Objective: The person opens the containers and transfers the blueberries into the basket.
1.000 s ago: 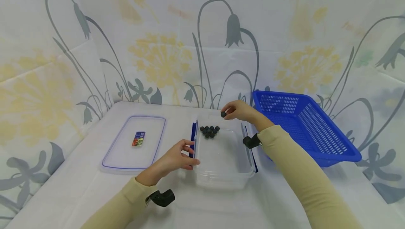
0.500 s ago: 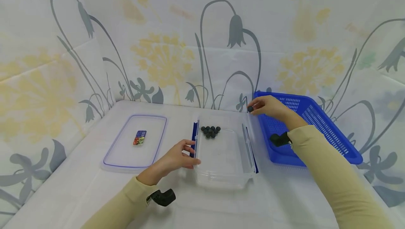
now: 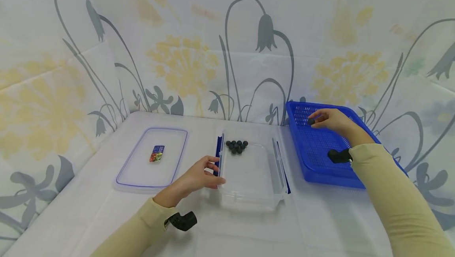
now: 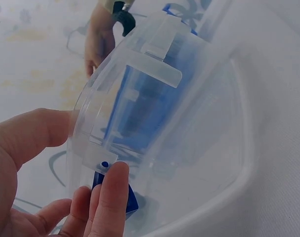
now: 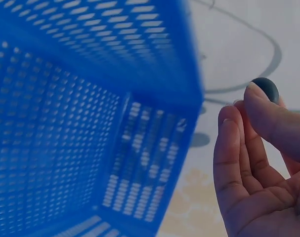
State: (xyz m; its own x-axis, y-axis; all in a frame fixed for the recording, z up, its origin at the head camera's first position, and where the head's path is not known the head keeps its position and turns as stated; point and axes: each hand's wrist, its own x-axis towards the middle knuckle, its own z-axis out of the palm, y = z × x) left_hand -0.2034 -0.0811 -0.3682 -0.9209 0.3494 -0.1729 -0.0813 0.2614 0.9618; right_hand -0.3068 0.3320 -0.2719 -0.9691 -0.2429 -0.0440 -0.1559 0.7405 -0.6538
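Note:
My right hand (image 3: 334, 122) pinches a small dark round ball (image 5: 266, 89) between thumb and fingertips. In the head view this hand overlaps the far part of the blue plastic basket (image 3: 306, 170). My left hand (image 3: 199, 176) grips the left side of a clear plastic box (image 3: 245, 199), thumb at its rim and fingers by a blue side latch (image 4: 130, 200). Several matching dark balls (image 3: 234, 146) lie grouped in a triangle at the far left of the box floor. The basket's slotted walls fill much of the right wrist view.
A clear lid (image 3: 142, 174) with a purple-blue edge and a fruit-picture label (image 3: 156, 154) lies left of the box. A white cloth (image 3: 249, 233) covers the table, and a flower-patterned curtain (image 3: 199, 20) hangs behind it.
My right hand has moved right with the dark ball, from above the far end of the box to over the basket. The left hand keeps its grip on the box.

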